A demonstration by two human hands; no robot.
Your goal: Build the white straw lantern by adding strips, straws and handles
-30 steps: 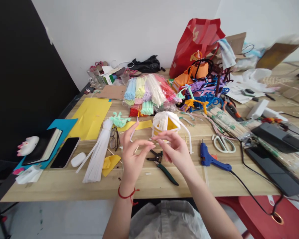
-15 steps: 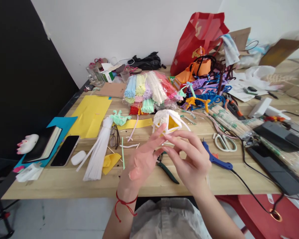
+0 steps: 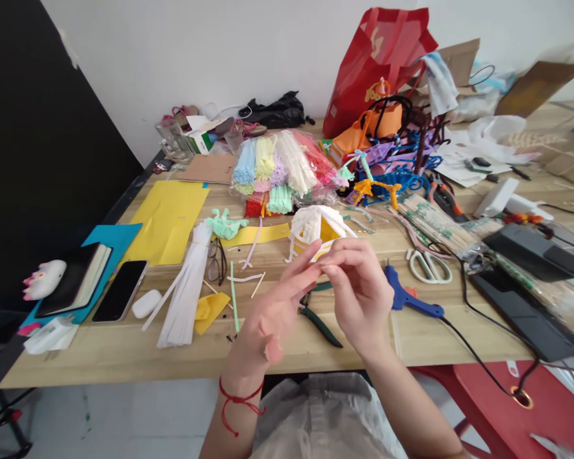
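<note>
My left hand [image 3: 270, 315] is held above the table's front edge [image 3: 124, 366], fingers stretched up and to the right, a red string around the wrist. My right hand [image 3: 358, 290] meets it from the right, its fingertips pinched around the tips of the left fingers. Whether anything small lies between them is hidden. Just behind the hands sits a small white-and-yellow pipe-cleaner house [image 3: 316, 226]. Green-handled pliers [image 3: 323, 324] lie under the hands, and a blue glue gun [image 3: 409, 301] lies right of my right hand.
A bundle of white pipe cleaners [image 3: 186, 293], glasses [image 3: 216, 261], phone [image 3: 121, 290] and yellow paper [image 3: 169, 220] lie to the left. Packs of coloured pipe cleaners [image 3: 280, 169] and a red bag [image 3: 373, 64] stand behind. White scissors [image 3: 428, 268], a black cable and black devices [image 3: 530, 252] lie right.
Both hands have come closer to me and lower. My left hand has turned palm-up with fingers spread, and my right hand has closed in on its fingertips. The view shifted slightly.
</note>
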